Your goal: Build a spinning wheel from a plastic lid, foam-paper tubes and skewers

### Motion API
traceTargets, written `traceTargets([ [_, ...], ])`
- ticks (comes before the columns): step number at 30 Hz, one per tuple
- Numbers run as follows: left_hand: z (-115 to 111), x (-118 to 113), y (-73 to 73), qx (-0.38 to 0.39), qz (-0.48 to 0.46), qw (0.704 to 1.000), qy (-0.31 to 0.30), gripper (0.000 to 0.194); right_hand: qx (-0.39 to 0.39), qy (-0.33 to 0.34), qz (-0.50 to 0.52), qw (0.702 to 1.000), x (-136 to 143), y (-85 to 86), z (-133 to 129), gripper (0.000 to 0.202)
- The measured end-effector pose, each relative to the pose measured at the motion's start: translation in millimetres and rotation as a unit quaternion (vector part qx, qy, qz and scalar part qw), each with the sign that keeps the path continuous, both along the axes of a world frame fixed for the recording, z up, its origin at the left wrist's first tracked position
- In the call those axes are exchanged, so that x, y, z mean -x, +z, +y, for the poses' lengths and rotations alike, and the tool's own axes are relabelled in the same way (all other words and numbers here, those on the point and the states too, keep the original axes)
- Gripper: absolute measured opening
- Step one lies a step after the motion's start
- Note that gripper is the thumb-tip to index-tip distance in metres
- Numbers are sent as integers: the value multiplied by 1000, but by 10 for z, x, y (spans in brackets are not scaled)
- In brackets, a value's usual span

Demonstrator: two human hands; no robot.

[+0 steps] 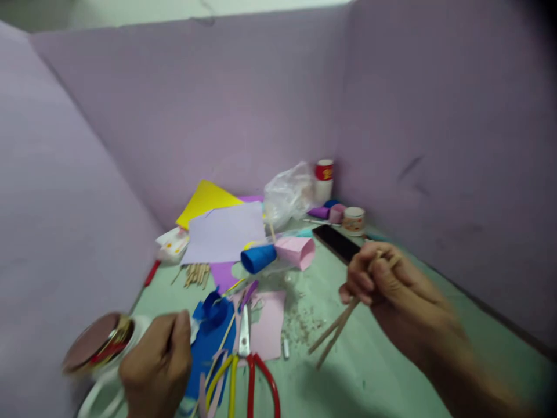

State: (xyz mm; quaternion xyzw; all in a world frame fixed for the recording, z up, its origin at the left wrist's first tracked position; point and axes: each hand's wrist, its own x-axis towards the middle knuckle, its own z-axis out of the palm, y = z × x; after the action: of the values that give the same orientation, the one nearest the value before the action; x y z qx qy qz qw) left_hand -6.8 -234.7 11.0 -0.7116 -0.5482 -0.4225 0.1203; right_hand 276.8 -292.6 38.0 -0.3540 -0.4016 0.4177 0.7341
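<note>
"Sticks?"
"Thin sticks (325, 334), lower ends splayed, above green tabletop (369, 377). Right hand (398, 284) clamped on them. Step looks like holding; shifting them would call for a steady pinch."
"Left hand (156, 366)?"
"Fingers curled together; contents, can't tell. White mug (104, 396) beside it."
"Writing?"
"Red-banded cup (324, 190): yellow mark, unreadable. Jar (354, 222): patterned label, unreadable. No brands legible."

Dark phone (336, 242), plastic bag (288, 194) (crumpled, see-through), red-and-white cup (324, 181) near the corner, small patterned tub (354, 222), purple walls (195, 110)
</note>
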Motion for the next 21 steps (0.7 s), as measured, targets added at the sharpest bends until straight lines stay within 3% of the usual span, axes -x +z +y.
traceTargets([
  [2,-57,-32,83,-18,20,999,40,28,28,-8,3,1000,-114,-93,107,20],
  [5,-176,-67,17,106,36,987,116,24,55,4,8,998,-224,-266,240,20],
  [7,-281,-71,-150,215,52,969,109,22,61,12,14,998,-247,-394,272,19],
  [9,-383,-81,-374,285,65,954,62,25,81,29,9,996,-222,-517,270,21],
  [12,-491,-187,-689,310,95,946,15,43,127,41,20,991,-130,-667,256,24],
  [14,-519,-330,-816,327,132,936,3,53,158,32,57,985,-87,-744,259,26],
  [18,-446,-556,-863,381,162,909,47,50,223,12,102,969,-162,-912,299,27],
  [21,-313,-501,-833,408,161,897,51,52,244,40,68,966,-294,-1100,341,15],
])
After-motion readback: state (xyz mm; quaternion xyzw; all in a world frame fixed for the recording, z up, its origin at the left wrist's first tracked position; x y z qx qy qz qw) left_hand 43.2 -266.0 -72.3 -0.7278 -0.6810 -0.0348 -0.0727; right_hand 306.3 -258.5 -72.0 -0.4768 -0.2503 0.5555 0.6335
